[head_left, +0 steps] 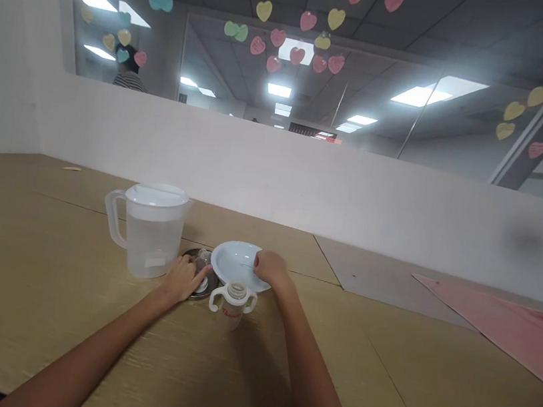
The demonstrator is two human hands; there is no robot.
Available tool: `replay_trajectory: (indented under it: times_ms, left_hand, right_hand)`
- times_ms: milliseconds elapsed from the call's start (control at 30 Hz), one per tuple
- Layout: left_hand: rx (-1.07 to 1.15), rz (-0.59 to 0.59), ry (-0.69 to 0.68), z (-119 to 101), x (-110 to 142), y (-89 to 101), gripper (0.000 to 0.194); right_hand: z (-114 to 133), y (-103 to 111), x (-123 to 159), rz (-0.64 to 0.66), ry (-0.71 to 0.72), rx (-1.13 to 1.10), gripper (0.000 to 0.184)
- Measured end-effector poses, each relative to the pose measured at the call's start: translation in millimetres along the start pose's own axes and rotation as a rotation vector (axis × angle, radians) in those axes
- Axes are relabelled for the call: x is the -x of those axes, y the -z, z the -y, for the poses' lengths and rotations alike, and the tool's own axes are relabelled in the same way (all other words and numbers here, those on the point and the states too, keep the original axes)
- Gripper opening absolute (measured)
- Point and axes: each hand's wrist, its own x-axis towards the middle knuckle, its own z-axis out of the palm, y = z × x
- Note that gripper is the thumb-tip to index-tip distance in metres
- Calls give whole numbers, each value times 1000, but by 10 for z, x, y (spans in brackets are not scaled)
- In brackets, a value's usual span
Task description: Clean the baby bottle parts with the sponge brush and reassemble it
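Note:
A small two-handled baby bottle (233, 302) without a cap stands on the wooden table (42, 252) between my arms. Behind it lies a white bowl (236, 260). My right hand (269, 269) rests on the bowl's right rim, fingers curled over the edge. My left hand (183, 278) is closed on a small clear piece over a round metal lid or dish (201, 271) left of the bowl. A clear plastic pitcher (149, 228) with a white lid stands just left of my left hand.
A low white partition wall (305, 181) runs along the back of the table. A pink mat (506, 327) lies at the right. Glass above the partition bears several paper hearts. A person's head shows far off at the left.

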Motion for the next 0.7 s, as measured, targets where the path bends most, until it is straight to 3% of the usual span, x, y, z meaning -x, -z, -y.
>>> replay_trajectory:
  times_ms: [267,500,700]
  left_hand:
    - [74,-22,17,-49,-59,191,34]
    - [260,-261,-55,-137,-119,445,23]
    - [398,-348,-95,-422,-204,536,19]
  right_hand:
    - [-40,147,66,-79,-3,-93,25]
    - [-83,323,153,-217,-35,-167,26]
    - [-197,619,375,-429,-166,-352,23]
